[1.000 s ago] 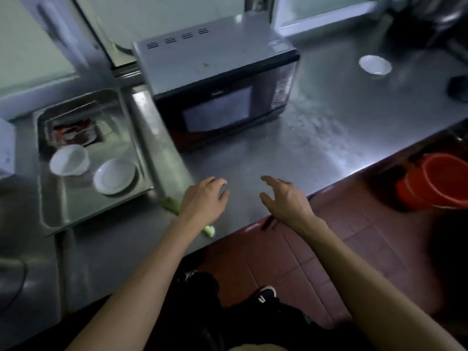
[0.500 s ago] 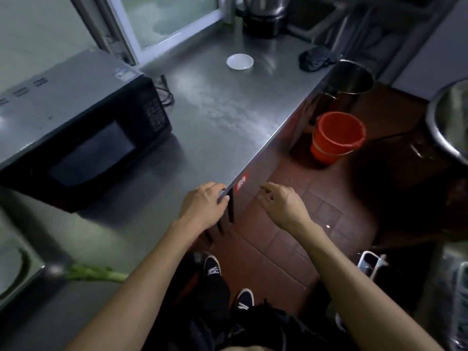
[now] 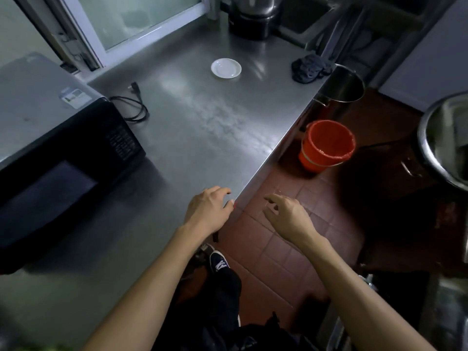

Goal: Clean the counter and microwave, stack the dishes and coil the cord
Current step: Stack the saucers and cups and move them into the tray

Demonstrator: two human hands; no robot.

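Observation:
A black microwave with a grey top stands at the left on the steel counter. Its black cord lies loose beside it, plug end toward the window. A small white dish sits far back on the counter, and a dark cloth lies crumpled near the counter's far right edge. My left hand hovers at the counter's front edge, fingers curled and holding nothing. My right hand hangs over the red floor tiles, fingers spread and empty.
An orange bucket stands on the floor by the counter. A steel pot hangs off the counter's right edge, and a big steel basin is at far right. A dark-based metal appliance stands at the back by the window.
The view has swung right: the tray with dishes and the green vegetable stalk have left the frame, and the cord, cloth and bucket are in sight. Both hands stay empty at the counter edge.

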